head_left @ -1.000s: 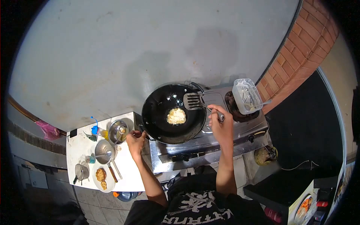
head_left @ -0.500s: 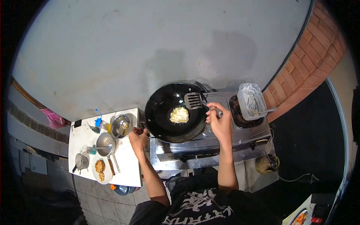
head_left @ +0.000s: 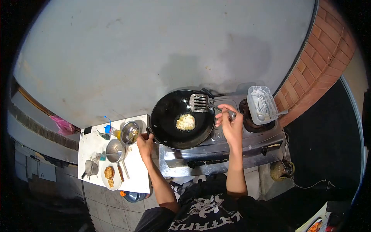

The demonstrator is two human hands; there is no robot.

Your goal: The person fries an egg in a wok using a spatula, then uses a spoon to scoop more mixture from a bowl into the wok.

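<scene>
A black wok sits on the left burner of the stove, with a pale yellow-white fried piece of food lying in its middle. My left hand is closed at the wok's left loop handle, its fingertips partly hidden there. In my right hand is the grip of a slotted spatula. The spatula's blade hangs over the wok's upper right part, apart from the food.
Right of the wok, a clear plastic container with a spoon rests over the other burner. On the white table at left are a metal bowl, a saucepan, an oil bottle and a plate of browned food.
The view has shifted slightly, moving the table and stove rightward in the picture. The spatula's blade has turned and catches more light. Both hands keep their holds.
</scene>
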